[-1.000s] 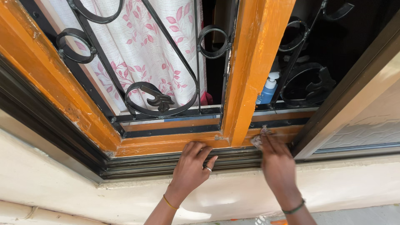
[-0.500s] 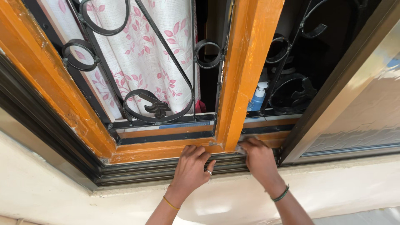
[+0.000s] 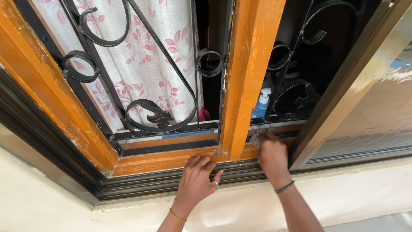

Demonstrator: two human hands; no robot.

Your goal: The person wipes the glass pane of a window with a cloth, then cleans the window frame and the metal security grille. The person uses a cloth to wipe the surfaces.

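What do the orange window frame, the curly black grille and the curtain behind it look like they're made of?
The orange window frame looks like painted wood: the coat is chipped and worn at edges. The black grille seems to be wrought iron, with thin bars bent into scrolls. The curtain is cloth, white with pink leaf print, hanging in soft folds.

Right hand [image 3: 273,155] fingertips, small pale cloth [image 3: 256,138] beneath them, largely hidden.

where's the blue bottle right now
In the head view the blue bottle stands inside the window behind the black grille, right of the orange post, just above the right hand.
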